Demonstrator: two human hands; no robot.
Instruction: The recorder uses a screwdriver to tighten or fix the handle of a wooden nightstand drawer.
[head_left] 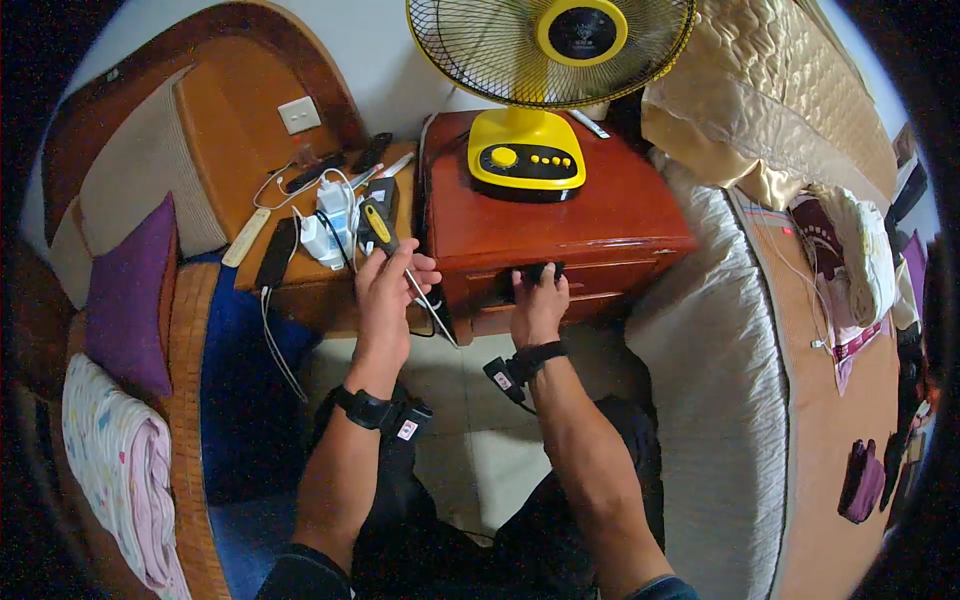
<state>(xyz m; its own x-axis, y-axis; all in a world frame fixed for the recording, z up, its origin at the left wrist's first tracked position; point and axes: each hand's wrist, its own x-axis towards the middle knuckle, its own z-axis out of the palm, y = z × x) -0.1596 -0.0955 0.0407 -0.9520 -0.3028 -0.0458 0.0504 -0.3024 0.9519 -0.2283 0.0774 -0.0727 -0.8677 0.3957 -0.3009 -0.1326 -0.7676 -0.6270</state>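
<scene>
A screwdriver (379, 225) with a yellow and black handle is held in my left hand (388, 295). Its thin metal shaft slants down to the right, the tip beside the lower left corner of the nightstand. The fingers of my right hand (540, 305) are closed at the black drawer handle (508, 285) on the front of the reddish-brown nightstand (600, 195). The hand covers part of that handle. The drawer seems closed. Each wrist wears a black strap with a small device.
A yellow and black fan (525, 150) stands on the nightstand. Chargers on a white power strip (330, 225), cables and remotes crowd the lower wooden surface at left. At right is a bed (700, 400) with folded bedding; at left, a purple cushion (130, 295) lies on a seat.
</scene>
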